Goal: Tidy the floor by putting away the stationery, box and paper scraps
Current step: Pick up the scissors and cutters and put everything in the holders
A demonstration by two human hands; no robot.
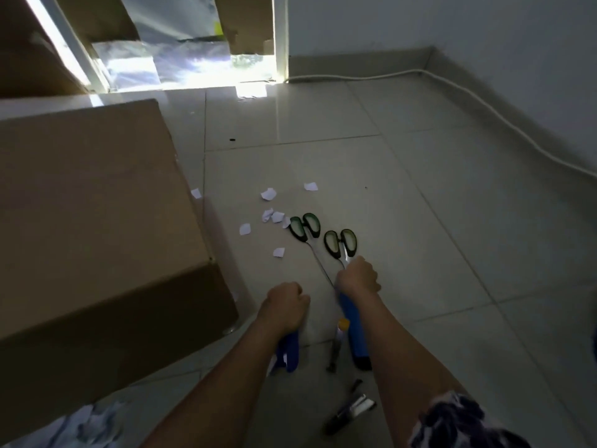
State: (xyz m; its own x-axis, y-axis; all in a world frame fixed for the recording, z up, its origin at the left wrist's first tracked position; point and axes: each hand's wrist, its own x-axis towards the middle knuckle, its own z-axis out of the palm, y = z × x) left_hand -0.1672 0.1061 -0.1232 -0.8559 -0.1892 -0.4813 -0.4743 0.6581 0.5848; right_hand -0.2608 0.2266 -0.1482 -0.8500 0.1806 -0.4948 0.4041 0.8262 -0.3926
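Two pairs of green-and-black-handled scissors (305, 227) (340, 242) lie on the tiled floor, blades pointing toward me. My right hand (357, 279) is curled round the blade end of the right pair, and a long blue tool (355, 334) with a dark end sticks out below that fist. The left pair's blade runs to the hand's left edge. My left hand (286, 305) is a fist gripping another blue tool (289, 354). Several white paper scraps (268, 194) are scattered left of the scissors. A big cardboard box (90, 221) stands at the left.
A yellow-capped item (343, 324) and small metal pieces (334, 354) (350, 412) lie between my forearms. Crumpled white paper (87, 425) sits at the bottom left. A white cable (484, 101) runs along the wall's base at the back and right.
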